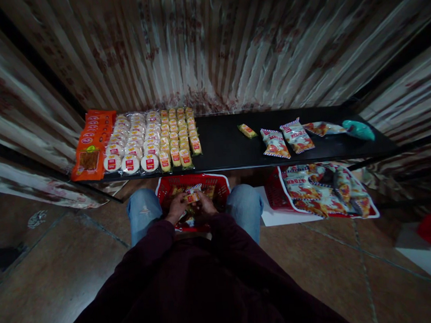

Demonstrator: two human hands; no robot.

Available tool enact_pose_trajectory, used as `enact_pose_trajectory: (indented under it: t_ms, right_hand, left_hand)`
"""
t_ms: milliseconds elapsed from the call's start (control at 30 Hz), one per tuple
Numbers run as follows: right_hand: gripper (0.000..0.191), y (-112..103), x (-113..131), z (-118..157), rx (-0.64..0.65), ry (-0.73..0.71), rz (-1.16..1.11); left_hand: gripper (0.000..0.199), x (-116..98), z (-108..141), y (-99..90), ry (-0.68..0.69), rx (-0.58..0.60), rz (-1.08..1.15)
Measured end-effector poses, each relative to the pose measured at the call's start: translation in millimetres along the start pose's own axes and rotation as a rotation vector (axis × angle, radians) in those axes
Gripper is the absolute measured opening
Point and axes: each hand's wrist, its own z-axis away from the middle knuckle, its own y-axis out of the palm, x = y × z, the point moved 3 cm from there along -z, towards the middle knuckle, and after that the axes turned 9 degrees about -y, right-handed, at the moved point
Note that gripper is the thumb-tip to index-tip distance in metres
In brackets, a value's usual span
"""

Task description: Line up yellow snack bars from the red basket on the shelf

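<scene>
Both my hands meet over a red basket (217, 181) between my knees. My left hand (177, 208) and my right hand (205, 203) together hold a small yellow snack packet (192, 197). The basket holds more small packets, partly hidden by my hands. Above it runs a low black shelf (221, 143). On its left lie neat rows of yellow packets (178, 134), round white cakes (134, 141) and orange packets (92, 142).
A single yellow packet (247, 130), red-and-white snack bags (287, 140) and a teal bag (358, 130) lie on the shelf's right. A second red basket (274, 191) with large bags (324, 192) sits on the tiled floor. A corrugated wall stands behind.
</scene>
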Motion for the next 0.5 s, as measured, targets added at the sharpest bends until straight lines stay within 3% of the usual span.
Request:
enact_pose_trajectory:
  t_ms: [133, 300, 500]
  right_hand:
    - [0.035, 0, -3, -5, -0.012, -0.048, -0.111]
    - [0.031, -2, -8, -5, -0.07, -0.119, -0.157]
    - [0.038, -5, -18, 2, -0.062, -0.237, -0.103]
  left_hand:
    - [0.026, 12, -2, 8.7, -0.131, -0.031, 0.16]
    - [0.026, 13, 3, 17.6, -0.215, 0.001, 0.297]
    - [0.022, 6, 9, 20.9, -0.147, -0.066, 0.265]
